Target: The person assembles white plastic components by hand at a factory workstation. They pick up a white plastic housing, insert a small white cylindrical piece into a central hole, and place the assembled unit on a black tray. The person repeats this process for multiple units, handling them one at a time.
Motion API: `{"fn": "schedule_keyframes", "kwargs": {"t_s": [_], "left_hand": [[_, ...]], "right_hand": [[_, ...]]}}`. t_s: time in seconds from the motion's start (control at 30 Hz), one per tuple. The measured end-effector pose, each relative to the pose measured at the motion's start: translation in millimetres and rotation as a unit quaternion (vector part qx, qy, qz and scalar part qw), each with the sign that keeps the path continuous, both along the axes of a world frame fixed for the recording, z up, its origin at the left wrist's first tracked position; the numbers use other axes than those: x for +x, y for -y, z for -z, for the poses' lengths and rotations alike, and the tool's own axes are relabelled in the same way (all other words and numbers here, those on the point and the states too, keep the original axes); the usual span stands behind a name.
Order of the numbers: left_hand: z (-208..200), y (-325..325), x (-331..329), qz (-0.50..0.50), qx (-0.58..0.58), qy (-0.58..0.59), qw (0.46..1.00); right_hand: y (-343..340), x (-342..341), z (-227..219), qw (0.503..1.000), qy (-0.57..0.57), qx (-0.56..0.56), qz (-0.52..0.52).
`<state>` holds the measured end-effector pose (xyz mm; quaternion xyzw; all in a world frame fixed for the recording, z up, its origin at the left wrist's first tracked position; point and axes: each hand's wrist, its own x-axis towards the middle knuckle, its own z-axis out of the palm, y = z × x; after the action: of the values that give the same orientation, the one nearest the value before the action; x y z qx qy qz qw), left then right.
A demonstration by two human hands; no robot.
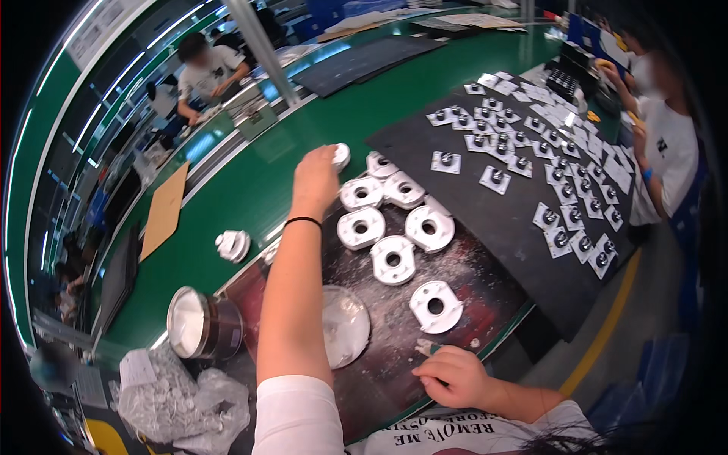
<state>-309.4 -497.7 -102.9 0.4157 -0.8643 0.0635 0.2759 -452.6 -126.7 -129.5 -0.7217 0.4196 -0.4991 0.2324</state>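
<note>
My left hand (pixel 315 180) reaches far out over the green table, its fingers closed at a small white round part (pixel 342 156). Its fingertips are partly hidden. Low at the right, my right hand (pixel 453 375) is curled above the near edge of a stained dark board (pixel 485 284). A small pale and teal thing (pixel 428 347) shows at its fingertips, too small to name. Between the hands lie several white ring-shaped plastic parts with a central hole; the nearest ring part (pixel 437 307) sits apart from the others. A translucent round lid (pixel 345 326) lies beside my left forearm.
An open tin (pixel 189 322) of white material and a crumpled clear plastic bag (pixel 182 398) stand at the left. Another white part (pixel 233 246) lies on the green tabletop (pixel 280 136). A black mat (pixel 531 250) carries several small square metal-plated pieces. Other people work across and at the right.
</note>
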Motion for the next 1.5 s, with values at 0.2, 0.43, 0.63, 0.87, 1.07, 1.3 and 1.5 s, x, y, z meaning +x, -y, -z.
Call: {"fn": "schedule_keyframes", "kwargs": {"t_s": [0.2, 0.43, 0.63, 0.87, 1.07, 1.3, 1.5], "left_hand": [[5, 21, -10, -0.035, -0.012, 0.088, 0.995], [-2, 15, 5, -0.148, 0.067, 0.168, 0.972], [-98, -61, 34, -0.061, -0.053, 0.097, 0.992], [-150, -229, 102, 0.118, 0.282, -0.346, 0.887], [-72, -370, 139, 0.053, 0.449, -0.571, 0.685], [19, -429, 129, -0.037, 0.445, -0.619, 0.646], [23, -437, 142, -0.148, 0.232, -0.247, 0.929]], "right_hand": [[1, -1, 0, 1.000, 0.013, 0.010, 0.009], [-1, -3, 1, 0.998, 0.056, 0.036, -0.006], [0, 0, 1, 0.998, 0.060, 0.031, -0.010], [-2, 2, 0, 0.999, 0.036, 0.001, 0.003], [-6, 5, -1, 0.999, 0.029, 0.000, 0.030], [-8, 9, 1, 0.999, 0.016, 0.005, 0.028], [-14, 9, 2, 0.999, 0.001, -0.011, 0.047]]}}
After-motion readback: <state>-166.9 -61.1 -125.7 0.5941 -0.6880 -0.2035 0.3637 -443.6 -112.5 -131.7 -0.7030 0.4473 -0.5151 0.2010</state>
